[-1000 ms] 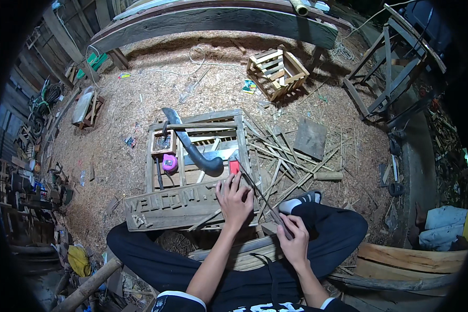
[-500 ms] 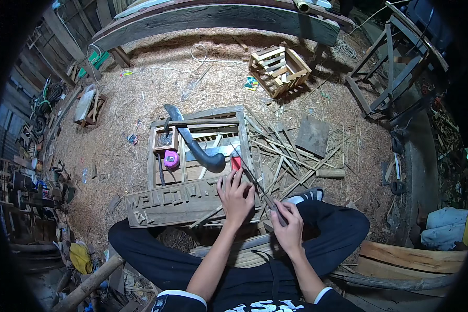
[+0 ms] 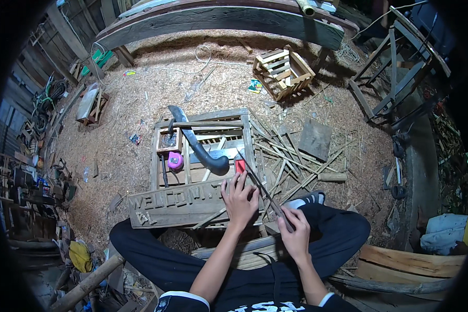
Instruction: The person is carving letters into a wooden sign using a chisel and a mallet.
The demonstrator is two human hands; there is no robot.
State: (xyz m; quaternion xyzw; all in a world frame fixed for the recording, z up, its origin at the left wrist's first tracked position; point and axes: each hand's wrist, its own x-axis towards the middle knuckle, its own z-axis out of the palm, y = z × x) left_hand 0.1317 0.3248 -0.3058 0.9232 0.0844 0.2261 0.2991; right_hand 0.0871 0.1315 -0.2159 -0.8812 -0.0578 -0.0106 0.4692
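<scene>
A wooden signboard [image 3: 177, 207] with raised wooden letters lies across the near side of a slatted wooden frame [image 3: 247, 132]. On the board's right end rests my left hand [image 3: 239, 200], its fingers stretched forward and the thumb apart. Anything small under those fingers is hidden. My right hand [image 3: 296, 236] grips the dark handle of a long thin knife [image 3: 268, 195], whose blade slants up and left past my left fingertips. Just beyond the left hand is a red object [image 3: 239, 165]. A curved machete [image 3: 196, 144] with a dark handle lies on the frame.
On the frame sit a pink tape measure [image 3: 175, 160] and a small wooden box [image 3: 168, 141]. Thin bamboo strips [image 3: 291, 166] and a flat board [image 3: 314, 139] lie to the right. Farther off are a slatted crate [image 3: 283, 75] and a long bench [image 3: 218, 39]. Wood shavings cover the floor.
The view has shifted slightly, so the scene sits a little lower and to the right. Both hands keep nearly the same places, and the knife stays in my right hand.
</scene>
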